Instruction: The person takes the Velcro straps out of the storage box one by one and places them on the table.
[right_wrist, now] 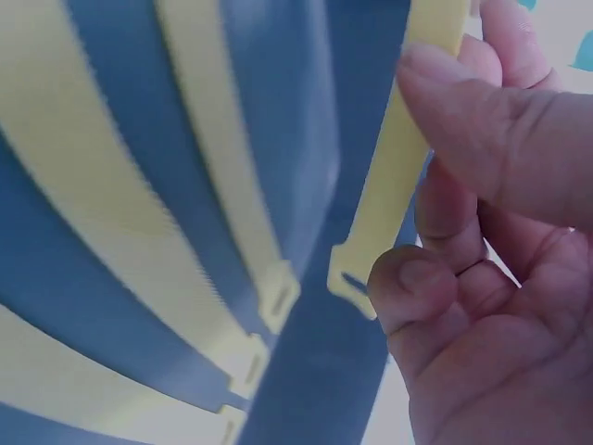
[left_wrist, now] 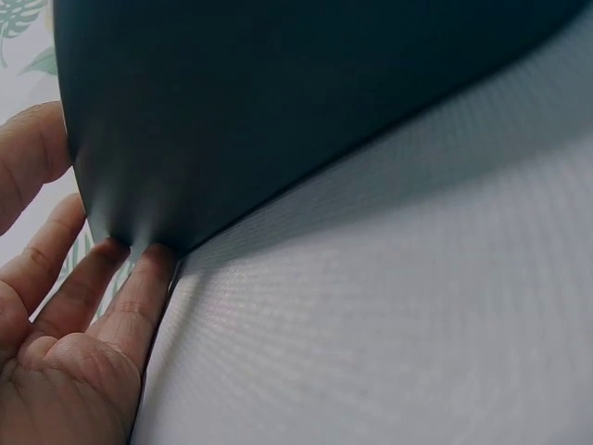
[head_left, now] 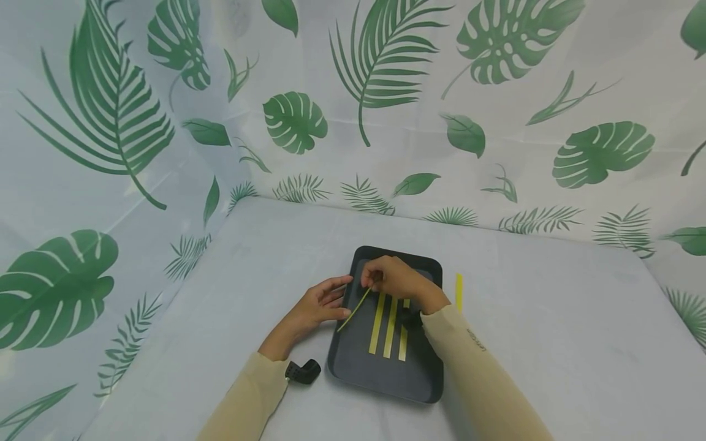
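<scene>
My right hand [head_left: 396,278] pinches a flat yellow cable tie strap [right_wrist: 391,185] between thumb and fingers, near its slotted head. The strap's thin tail slants down toward the left rim of a dark grey tray [head_left: 375,383]. Several matching yellow straps [head_left: 390,331] lie side by side in the tray, their slotted heads showing in the right wrist view; the right hand and wrist partly cover them. Against the tray's left side, my left hand [head_left: 311,306] rests with extended fingers. In the left wrist view its fingertips [left_wrist: 153,260] touch the outer tray wall.
Another yellow strip [head_left: 459,291] lies on the white tabletop [head_left: 551,337] just right of the tray, partly behind the right sleeve. A black wrist camera [head_left: 303,371] sits at the left cuff. Leaf-printed white curtains [head_left: 402,141] enclose the back and left side.
</scene>
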Demonstrator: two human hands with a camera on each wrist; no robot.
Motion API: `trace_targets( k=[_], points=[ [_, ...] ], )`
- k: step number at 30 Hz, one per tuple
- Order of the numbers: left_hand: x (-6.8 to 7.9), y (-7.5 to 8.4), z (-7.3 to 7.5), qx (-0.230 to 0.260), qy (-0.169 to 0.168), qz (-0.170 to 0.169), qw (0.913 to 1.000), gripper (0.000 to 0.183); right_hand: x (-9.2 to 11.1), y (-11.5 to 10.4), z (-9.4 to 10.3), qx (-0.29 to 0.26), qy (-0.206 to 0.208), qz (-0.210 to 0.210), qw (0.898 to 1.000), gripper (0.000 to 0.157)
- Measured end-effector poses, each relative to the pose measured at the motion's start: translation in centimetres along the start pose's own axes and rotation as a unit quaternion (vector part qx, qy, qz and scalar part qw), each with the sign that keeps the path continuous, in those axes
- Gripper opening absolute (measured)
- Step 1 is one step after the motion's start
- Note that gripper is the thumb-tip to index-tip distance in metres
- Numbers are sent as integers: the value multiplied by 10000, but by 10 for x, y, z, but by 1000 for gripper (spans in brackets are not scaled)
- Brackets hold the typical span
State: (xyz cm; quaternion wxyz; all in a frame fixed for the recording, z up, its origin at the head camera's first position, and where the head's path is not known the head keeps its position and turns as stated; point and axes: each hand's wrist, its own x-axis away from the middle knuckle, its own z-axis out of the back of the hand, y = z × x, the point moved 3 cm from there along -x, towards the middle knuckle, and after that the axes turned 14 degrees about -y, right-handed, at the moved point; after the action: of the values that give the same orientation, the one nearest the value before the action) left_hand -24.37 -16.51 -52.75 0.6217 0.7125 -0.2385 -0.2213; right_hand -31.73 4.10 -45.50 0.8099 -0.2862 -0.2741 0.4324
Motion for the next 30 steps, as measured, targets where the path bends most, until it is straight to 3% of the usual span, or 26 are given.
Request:
trace_targets(
  k=[13, 21, 30],
  points=[
    [-1, 1, 0, -169, 79, 80, 9998, 83, 25, -12, 11, -241, 413, 492, 9976, 11],
    [0, 1, -3, 36, 83, 277, 9996, 87, 46, -16, 16, -400, 882, 509, 9940, 19],
    [2, 3, -4, -192, 50, 122, 9997, 83, 73, -7, 19, -1031, 1365, 420, 9844, 20]
  ],
)
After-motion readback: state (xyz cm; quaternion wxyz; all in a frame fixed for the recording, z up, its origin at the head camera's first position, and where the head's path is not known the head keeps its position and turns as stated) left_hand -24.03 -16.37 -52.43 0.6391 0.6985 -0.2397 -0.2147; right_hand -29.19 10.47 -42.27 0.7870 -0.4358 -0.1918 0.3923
